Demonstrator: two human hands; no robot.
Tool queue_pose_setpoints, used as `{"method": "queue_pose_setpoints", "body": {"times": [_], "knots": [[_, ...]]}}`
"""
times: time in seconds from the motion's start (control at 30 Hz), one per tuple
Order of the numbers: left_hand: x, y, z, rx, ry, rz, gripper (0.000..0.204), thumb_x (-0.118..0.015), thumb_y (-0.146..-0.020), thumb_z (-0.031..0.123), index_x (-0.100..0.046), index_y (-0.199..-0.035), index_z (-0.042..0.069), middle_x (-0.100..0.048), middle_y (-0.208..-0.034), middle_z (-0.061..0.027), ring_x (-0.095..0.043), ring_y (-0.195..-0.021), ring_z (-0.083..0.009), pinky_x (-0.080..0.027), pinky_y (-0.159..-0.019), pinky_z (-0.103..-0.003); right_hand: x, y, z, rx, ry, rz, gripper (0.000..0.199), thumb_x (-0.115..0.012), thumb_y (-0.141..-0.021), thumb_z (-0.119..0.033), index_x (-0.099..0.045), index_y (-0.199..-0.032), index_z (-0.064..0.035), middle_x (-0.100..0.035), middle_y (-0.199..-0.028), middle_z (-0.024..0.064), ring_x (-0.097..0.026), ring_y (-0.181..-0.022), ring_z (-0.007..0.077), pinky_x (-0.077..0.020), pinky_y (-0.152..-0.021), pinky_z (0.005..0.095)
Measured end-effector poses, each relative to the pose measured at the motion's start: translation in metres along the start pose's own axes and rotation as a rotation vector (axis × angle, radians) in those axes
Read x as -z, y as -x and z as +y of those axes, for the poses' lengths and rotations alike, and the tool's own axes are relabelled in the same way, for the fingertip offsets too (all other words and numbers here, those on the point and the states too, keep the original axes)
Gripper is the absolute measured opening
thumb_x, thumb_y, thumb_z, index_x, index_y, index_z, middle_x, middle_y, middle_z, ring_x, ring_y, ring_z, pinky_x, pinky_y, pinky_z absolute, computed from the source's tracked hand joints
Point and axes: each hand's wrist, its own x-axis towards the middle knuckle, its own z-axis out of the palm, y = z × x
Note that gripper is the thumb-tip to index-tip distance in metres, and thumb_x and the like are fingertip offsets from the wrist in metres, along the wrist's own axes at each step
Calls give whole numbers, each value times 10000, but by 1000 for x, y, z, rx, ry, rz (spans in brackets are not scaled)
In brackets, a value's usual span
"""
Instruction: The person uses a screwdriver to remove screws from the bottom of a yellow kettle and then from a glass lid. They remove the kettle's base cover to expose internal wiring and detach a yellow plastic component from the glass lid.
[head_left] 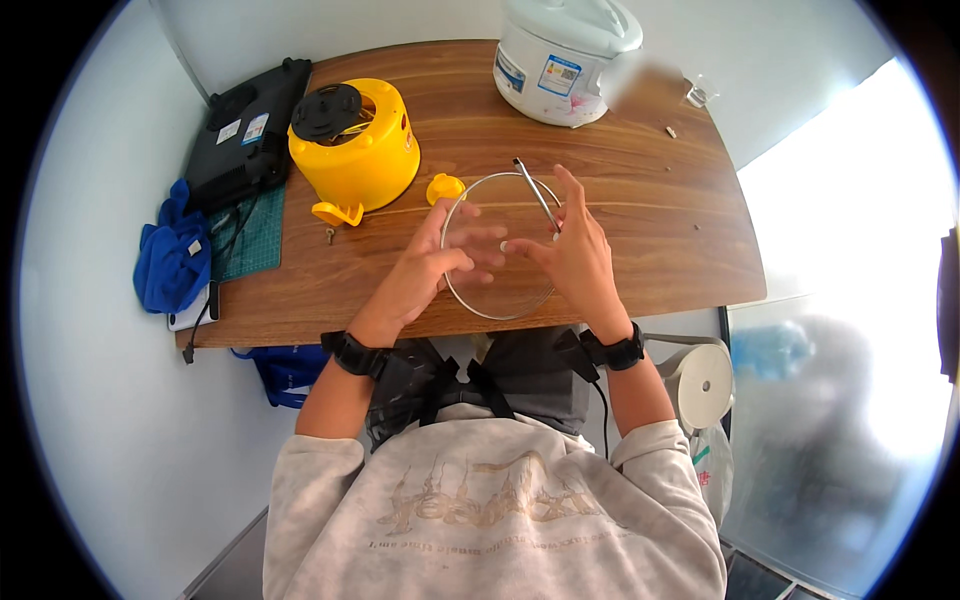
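A round clear glass lid (500, 292) with a thin metal rim stands tilted between my hands over the table's near side. My left hand (425, 258) grips its left edge, thumb in front and slightly blurred fingers showing through the glass. At the right edge is my right hand (583, 255), index finger raised and thumb across the glass. A slim silver rod (538, 195) with a dark tip runs into its curled fingers; its lower end is hidden. Just beyond my left hand lies a small yellow knob-like part (445, 188).
A yellow appliance housing (365, 165) with a black disc stands left, a yellow handle-shaped piece (338, 214) beside it. A white rice cooker (545, 70) sits at the back. Leftward are a black flat appliance (240, 140), green mat (255, 240) and blue cloth (172, 255).
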Motion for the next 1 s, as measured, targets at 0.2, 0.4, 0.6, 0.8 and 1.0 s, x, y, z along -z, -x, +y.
{"method": "queue_pose_setpoints", "body": {"times": [0.2,0.4,0.6,0.8,1.0], "knots": [[5,-2,-3,40,111,-2,758,-470,-855,-9,-204,-1555,110,-540,-1409,-251,-612,-1230,-361,-509,-1028,-443,3,-1,21,4,-76,-79,735,-831,-786,-321,-484,-1399,-113,-654,-1037,147,-659,-916,330,-525,-778,414],[15,-4,1,7,130,14,709,-480,-878,71,-237,-1540,143,-541,-1403,-275,-607,-1238,-361,-500,-1039,-433,18,-11,43,-193,-207,-144,496,-745,-885,-302,-599,-1258,-10,-692,-900,127,-653,-770,243,-528,-682,365],[11,-14,2,-9,166,-12,616,-514,-911,140,-300,-1488,146,-550,-1396,-273,-608,-1236,-368,-506,-1034,-426,14,-17,42,-355,-660,-325,358,-674,-932,-190,-613,-1220,14,-721,-850,77,-495,-522,63,-447,-476,222],[18,-16,-6,38,228,-31,493,-470,-1021,293,-350,-1470,130,-537,-1420,-265,-602,-1251,-357,-511,-1023,-428,11,-15,57,-351,-974,-336,233,-642,-960,-111,-609,-1164,-3,-724,-851,96,-455,-505,33,-426,-483,207],[40,-26,-11,-20,81,88,438,-443,-1063,367,-434,-1422,115,-582,-1349,-208,-643,-1149,-317,-513,-1002,-420,22,-12,62,-389,-1063,-282,244,-634,-968,-99,-601,-1185,6,-724,-850,78,-431,-504,22,-426,-508,195]]}}
